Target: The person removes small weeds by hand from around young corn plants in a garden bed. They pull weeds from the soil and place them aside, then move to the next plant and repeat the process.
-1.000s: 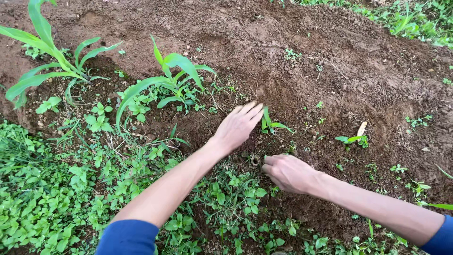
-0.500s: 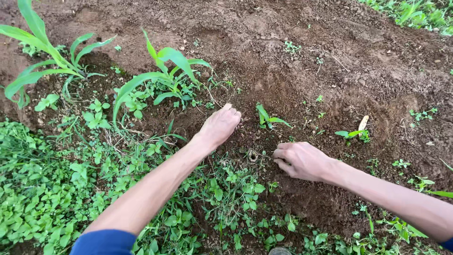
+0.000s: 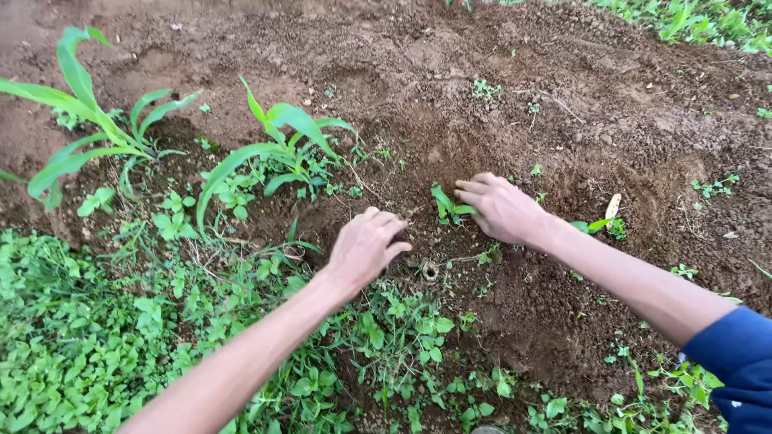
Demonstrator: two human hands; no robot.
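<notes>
One head-worn camera looks steeply down from close above at the soil bed (image 3: 563, 96), facing forward over both outstretched forearms.

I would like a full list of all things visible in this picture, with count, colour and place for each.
small seedling: one, green, centre of the soil, at the right hand's fingertips
young maize plants: two, green, left part of the bed
low weeds: many, green, lower left and along the bottom edge
soil bed: one, brown, loose, fills the upper and right parts
small ring-shaped object: one, pale, on the soil between the hands; its kind is unclear
pale dry husk: one, yellowish, right of the right hand
left hand: one, fingers curled, on the soil
right hand: one, touching the seedling
blue sleeve: one, on the right arm
</notes>
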